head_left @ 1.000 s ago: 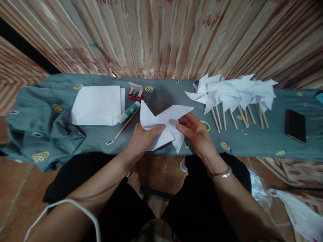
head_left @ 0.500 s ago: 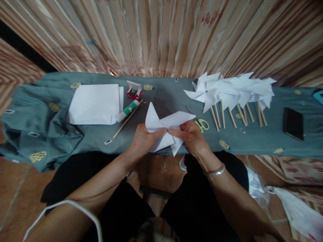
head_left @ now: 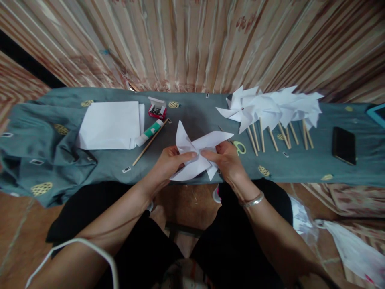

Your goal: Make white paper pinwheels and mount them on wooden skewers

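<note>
A white paper pinwheel [head_left: 197, 158] is held between both hands above the front edge of the cloth-covered table. My left hand [head_left: 170, 162] grips its left side, thumb pressed on top near the centre and fingers hidden beneath. On the opposite side my right hand [head_left: 225, 158], with a silver bangle at the wrist, pinches the paper with its thumb close to the middle. Folded blades point up, right and down. Just beyond my right hand lie green-handled scissors [head_left: 240, 147], partly covered by the paper and hand.
Several finished pinwheels [head_left: 270, 106] on wooden sticks lie at the right, beside a black phone [head_left: 344, 145]. To the left are a stack of white paper [head_left: 110, 125], a glue stick [head_left: 149, 132], a wooden stick [head_left: 150, 142] and a small red box [head_left: 157, 108] of pins.
Both thumbs have moved slightly apart from the pinwheel's centre. The lower left blade shows more fully. The whole view has shifted a little.
</note>
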Demonstrator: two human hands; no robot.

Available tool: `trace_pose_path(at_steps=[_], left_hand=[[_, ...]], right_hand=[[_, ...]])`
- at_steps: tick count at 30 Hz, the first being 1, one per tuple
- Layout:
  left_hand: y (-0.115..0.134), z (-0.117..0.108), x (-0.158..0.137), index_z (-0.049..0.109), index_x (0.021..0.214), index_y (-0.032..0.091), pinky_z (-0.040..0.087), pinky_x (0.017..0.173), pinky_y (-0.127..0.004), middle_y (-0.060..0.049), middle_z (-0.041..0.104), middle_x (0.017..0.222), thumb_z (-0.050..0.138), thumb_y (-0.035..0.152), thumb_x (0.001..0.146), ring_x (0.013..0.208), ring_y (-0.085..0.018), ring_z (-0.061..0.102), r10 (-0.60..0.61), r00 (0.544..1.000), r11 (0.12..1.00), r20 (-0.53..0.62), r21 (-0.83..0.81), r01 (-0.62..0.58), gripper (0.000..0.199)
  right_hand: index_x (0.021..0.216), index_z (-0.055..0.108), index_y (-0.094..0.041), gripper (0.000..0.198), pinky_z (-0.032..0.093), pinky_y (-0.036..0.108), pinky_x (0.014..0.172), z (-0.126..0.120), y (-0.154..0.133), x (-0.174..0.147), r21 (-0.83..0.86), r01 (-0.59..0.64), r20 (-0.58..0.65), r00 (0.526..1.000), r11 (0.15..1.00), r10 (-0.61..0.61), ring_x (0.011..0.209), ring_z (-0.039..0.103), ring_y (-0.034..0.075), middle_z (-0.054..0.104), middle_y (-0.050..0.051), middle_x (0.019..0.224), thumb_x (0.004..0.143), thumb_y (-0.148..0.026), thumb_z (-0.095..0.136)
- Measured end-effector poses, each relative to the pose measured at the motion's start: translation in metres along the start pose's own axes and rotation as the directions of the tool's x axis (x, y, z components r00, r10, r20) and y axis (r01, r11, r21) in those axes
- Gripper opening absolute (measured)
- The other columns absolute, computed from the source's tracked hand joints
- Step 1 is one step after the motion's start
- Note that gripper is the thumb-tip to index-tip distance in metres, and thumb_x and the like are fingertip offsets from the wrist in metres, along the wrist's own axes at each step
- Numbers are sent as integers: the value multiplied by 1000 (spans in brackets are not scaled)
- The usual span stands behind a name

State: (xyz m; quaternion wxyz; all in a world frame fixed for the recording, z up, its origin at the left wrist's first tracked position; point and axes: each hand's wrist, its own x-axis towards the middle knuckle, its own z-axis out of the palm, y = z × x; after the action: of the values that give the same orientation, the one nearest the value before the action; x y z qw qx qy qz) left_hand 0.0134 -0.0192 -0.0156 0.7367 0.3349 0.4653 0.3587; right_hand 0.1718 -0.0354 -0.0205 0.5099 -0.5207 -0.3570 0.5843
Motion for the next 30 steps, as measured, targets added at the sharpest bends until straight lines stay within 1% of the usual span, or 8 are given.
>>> trace_pose_path(at_steps=[5, 8, 13, 16, 19, 22, 27, 30], left_hand=[[8, 1, -3, 75, 79, 13, 52, 65, -30, -7, 75, 72, 82, 28, 53, 64, -19, 68, -36, 996, 998, 78, -55, 40, 31], [11, 0, -4, 76, 84, 12, 52, 65, -29, -7, 76, 74, 81, 27, 55, 64, -18, 68, -41, 994, 997, 99, -59, 47, 33], [11, -4, -3, 76, 80, 12, 51, 60, -26, -8, 76, 71, 84, 30, 55, 59, -16, 66, 2, 999, 1000, 38, -25, -1, 32], [12, -3, -4, 77, 77, 13, 51, 58, -25, -6, 75, 70, 86, 31, 52, 56, -16, 65, 27, 1000, 1000, -1, -17, -27, 33], [11, -3, -4, 78, 78, 14, 52, 59, -26, -6, 76, 71, 88, 31, 50, 57, -16, 65, 50, 998, 999, -30, 21, -50, 35], [11, -3, -4, 78, 78, 14, 51, 60, -26, -5, 76, 71, 88, 32, 51, 57, -16, 65, 86, 995, 995, -54, 60, -82, 34], [12, -1, -6, 78, 74, 15, 51, 62, -27, -4, 76, 70, 88, 33, 51, 58, -15, 64, 117, 989, 993, -93, 47, -113, 31], [12, -1, -6, 78, 73, 15, 51, 62, -27, -4, 75, 69, 88, 33, 51, 58, -15, 64, 124, 988, 992, -96, 44, -120, 30]], right_hand=[[82, 70, -20, 32, 52, 34, 74, -5, -2, 2, 71, -11, -7, 1000, 997, 12, 72, 68, 19, 74, 2, 78, 55, -28, 84], [80, 71, -19, 31, 53, 33, 74, -6, -4, 3, 128, -24, -18, 999, 991, 27, 71, 68, 18, 75, 1, 76, 53, -26, 84], [75, 72, -17, 32, 53, 31, 69, -5, -5, 5, 189, -50, -30, 998, 981, 57, 64, 67, 17, 74, 1, 70, 49, -26, 86], [74, 72, -17, 33, 53, 31, 68, -3, -5, 5, 202, -71, -29, 997, 977, 78, 63, 67, 18, 75, 2, 71, 47, -26, 88], [73, 72, -17, 34, 52, 31, 69, -1, -5, 5, 224, -74, -31, 996, 972, 83, 63, 67, 17, 74, 1, 69, 45, -26, 88], [73, 72, -17, 33, 52, 30, 68, 0, -6, 5, 243, -80, -25, 996, 967, 89, 62, 67, 16, 74, 0, 68, 45, -24, 88], [73, 72, -17, 32, 53, 30, 68, 1, -5, 4, 237, -87, -9, 996, 968, 92, 63, 67, 16, 75, 1, 71, 47, -25, 87], [74, 72, -17, 33, 54, 31, 68, 2, -5, 4, 239, -82, -3, 996, 967, 85, 64, 67, 17, 75, 1, 70, 47, -27, 88]])
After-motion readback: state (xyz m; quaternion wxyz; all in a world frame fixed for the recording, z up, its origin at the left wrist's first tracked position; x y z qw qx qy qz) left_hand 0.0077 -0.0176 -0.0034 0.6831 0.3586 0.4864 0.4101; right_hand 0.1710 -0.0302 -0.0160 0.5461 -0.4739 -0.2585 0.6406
